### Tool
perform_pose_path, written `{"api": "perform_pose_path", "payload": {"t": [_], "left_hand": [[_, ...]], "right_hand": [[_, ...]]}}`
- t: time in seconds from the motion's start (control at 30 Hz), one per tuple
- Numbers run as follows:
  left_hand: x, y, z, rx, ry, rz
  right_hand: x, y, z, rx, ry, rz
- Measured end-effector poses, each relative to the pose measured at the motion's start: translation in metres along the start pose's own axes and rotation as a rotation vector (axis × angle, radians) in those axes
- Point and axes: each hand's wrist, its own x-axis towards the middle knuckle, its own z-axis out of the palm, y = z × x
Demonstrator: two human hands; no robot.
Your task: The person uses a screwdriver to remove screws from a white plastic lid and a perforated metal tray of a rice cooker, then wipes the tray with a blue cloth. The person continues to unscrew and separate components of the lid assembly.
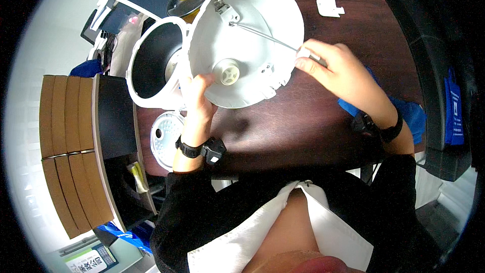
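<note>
A white, round plastic housing [252, 53] is tipped up above the table, its hollow inside facing me. My left hand [198, 95] is closed on its lower left rim, thumb over the edge. Inside the shell sit a small round vent [230, 73] and a metal bracket [226, 10] near the upper left wall. In my right hand [336, 68], fingers wrapped round the light handle, is a screwdriver [265, 36]. Its long thin shaft reaches across the housing, with the tip at the lower end of the bracket. Whether a screw is there is too small to tell.
Left of the housing stands a white appliance body [157, 65] with a dark interior. A perforated disc [164, 139] lies below it. Behind is a glass lid [197, 0] with a yellow knob. A white flat piece [329, 7] and blue cloth [411, 119] lie right on the brown table [283, 131].
</note>
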Motion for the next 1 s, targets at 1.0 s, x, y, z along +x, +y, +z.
{"api": "perform_pose_path", "payload": {"t": [1.0], "left_hand": [[-0.003, -0.005, -0.005, 0.177, -0.056, 0.068]], "right_hand": [[-0.007, -0.021, -0.003, 0.453, -0.331, 0.386]]}}
